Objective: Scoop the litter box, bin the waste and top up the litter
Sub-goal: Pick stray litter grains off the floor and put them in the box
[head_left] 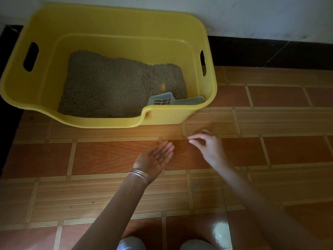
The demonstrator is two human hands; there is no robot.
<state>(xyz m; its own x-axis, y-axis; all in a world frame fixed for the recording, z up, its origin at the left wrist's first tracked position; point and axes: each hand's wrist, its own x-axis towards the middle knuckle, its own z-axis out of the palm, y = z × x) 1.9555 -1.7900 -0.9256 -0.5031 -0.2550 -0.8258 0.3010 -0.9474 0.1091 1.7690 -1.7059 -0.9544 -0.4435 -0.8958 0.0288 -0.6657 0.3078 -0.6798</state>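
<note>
from my end the view looks down on a floor (108, 156) of orange-brown wood-look tiles crossed by pale striped bands, with a glare patch (220, 231) near the bottom edge. a white wall (252, 13) and dark skirting (288, 53) run along the back. the yellow litter box (167, 116) stands on the floor against the skirting, with grey litter (111, 87) inside it and a pale blue scoop (162, 100) in its near right corner. the left hand (155, 159) lies flat, palm up, with a few granules (161, 154) resting on it. the right hand (209, 148) is just beside it, thumb and forefinger pinched together; i cannot tell whether they hold a grain
</note>
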